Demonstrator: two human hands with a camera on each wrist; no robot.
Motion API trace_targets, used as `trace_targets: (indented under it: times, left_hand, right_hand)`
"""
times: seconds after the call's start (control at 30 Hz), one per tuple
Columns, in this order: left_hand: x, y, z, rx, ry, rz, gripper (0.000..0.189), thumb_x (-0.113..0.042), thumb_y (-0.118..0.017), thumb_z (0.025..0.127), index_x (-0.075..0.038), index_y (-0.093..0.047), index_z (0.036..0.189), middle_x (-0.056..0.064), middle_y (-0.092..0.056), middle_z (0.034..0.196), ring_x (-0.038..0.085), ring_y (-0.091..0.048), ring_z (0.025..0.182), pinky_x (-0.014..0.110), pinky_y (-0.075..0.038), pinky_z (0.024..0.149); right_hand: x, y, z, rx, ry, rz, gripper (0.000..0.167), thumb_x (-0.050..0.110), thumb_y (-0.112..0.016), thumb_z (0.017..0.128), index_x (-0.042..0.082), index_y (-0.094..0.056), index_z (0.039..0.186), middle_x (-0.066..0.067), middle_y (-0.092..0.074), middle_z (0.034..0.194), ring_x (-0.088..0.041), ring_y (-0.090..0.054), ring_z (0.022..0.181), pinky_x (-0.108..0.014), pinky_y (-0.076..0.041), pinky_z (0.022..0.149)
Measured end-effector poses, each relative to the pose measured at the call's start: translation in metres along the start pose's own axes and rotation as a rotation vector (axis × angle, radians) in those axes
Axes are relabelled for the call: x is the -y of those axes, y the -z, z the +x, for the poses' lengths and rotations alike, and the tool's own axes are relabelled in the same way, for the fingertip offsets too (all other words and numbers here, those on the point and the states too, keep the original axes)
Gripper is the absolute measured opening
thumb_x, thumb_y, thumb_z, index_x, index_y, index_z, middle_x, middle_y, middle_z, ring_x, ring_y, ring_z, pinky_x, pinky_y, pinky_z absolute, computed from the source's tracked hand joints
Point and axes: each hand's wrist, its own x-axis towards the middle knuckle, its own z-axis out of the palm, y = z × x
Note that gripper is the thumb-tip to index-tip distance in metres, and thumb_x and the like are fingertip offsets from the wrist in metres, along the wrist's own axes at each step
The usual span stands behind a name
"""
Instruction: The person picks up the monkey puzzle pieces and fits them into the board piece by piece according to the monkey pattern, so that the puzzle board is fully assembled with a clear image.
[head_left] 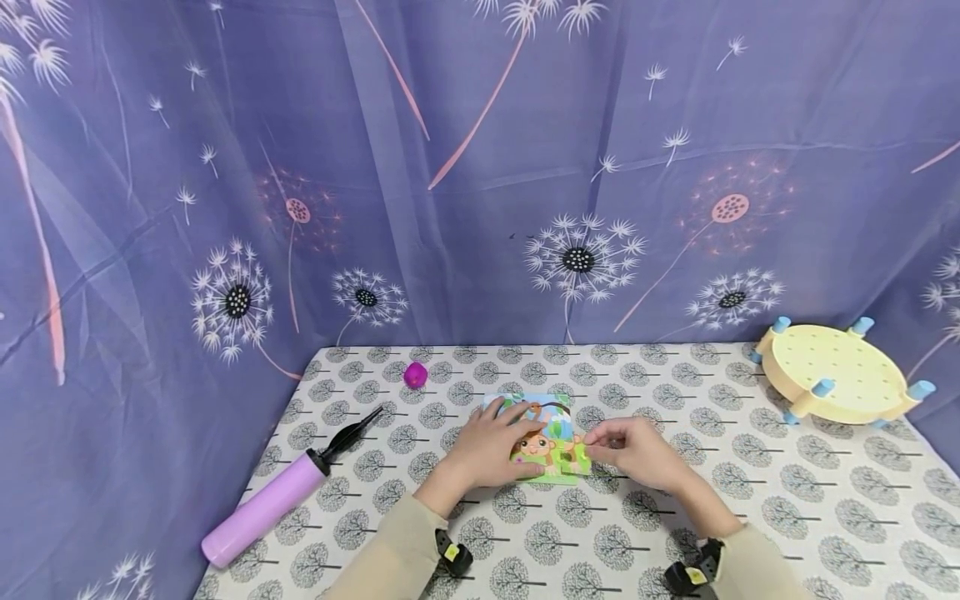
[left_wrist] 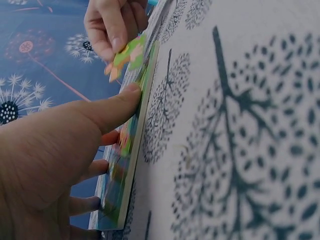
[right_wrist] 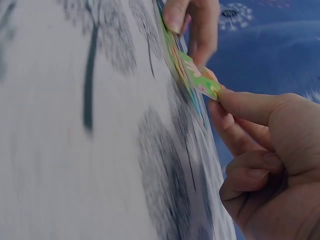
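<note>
A jigsaw puzzle board [head_left: 555, 410] with a cartoon monkey picture lies flat on the patterned cloth. My left hand [head_left: 491, 446] rests on the board's left part with fingers spread and covers some of the picture. My right hand [head_left: 641, 450] pinches a green and orange puzzle piece [head_left: 577, 457] between thumb and forefinger at the board's right edge. In the left wrist view the puzzle piece [left_wrist: 129, 56] is tilted above the board [left_wrist: 131, 175]. The right wrist view shows the piece [right_wrist: 202, 79] pinched by its corner.
A purple hand pump [head_left: 266, 508] with a black nozzle lies at the left. Towards the back sits a small magenta object [head_left: 416, 375]. An oval yellow stool-like object [head_left: 836, 372] with blue-tipped legs lies upside down at the back right. A dandelion-print curtain [head_left: 465, 208] hangs behind the table.
</note>
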Motion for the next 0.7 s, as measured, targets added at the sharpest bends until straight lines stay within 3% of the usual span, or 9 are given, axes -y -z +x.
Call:
trace_targets:
  times: [0.27,0.7]
  left_hand:
    - [-0.001,-0.002,0.001,-0.007,0.012,0.023,0.078,-0.078,-0.058,0.089,-0.039,-0.046,0.156,-0.004,-0.027,0.17,0.043,-0.026,0.153,0.068,-0.028,0.117]
    - [-0.003,-0.002,0.002,-0.021,0.024,0.026,0.078,-0.078,-0.059,0.088,-0.039,-0.049,0.155,-0.004,-0.03,0.169,0.043,-0.028,0.152,0.069,-0.029,0.117]
  right_hand:
    - [0.006,-0.019,0.013,0.023,0.012,-0.007,0.008,0.014,-0.079,0.092,0.011,-0.078,0.099,0.003,-0.072,0.087,-0.015,-0.064,0.076,-0.026,-0.056,0.068]
    - [0.009,-0.027,0.019,0.026,0.026,-0.103,0.009,0.013,-0.077,0.093,0.013,-0.079,0.101,0.008,-0.072,0.092,-0.01,-0.067,0.082,-0.026,-0.058,0.076]
